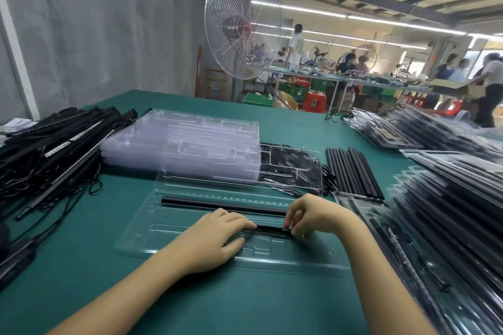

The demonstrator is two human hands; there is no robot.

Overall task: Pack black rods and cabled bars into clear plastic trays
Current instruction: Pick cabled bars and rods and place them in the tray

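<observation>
Right hand (318, 216) grip on black bar (270, 228); left half beneath left hand (215, 239)

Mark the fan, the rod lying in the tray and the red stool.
fan (243, 26): head view, its centre.
rod (217, 204): head view, middle of its length.
red stool (314, 102): head view, its side.

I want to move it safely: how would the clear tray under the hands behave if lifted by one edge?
The clear tray looks thin and see-through, so it would probably flex. The black rod in its groove might roll out if tilted.
</observation>
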